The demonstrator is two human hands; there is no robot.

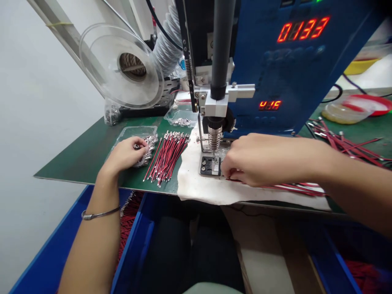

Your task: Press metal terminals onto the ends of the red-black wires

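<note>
My left hand is over a clear plastic tray of small silvery metal connectors. Its fingers are curled together among the parts; what they pinch is hidden. My right hand is closed at the small black fixture under the soldering head, gripping a red-and-black wire whose tip is covered by the fingers. Directly above the fixture stands the soldering iron with its coiled spring. Between my hands lies a bundle of red-and-black wires with metal ends.
A blue machine body with red digits rises behind. White cloth lies beneath the fixture. A clear reel stands back left, a second clear tray behind the bundle. More wires lie right; blue bins sit below the table edge.
</note>
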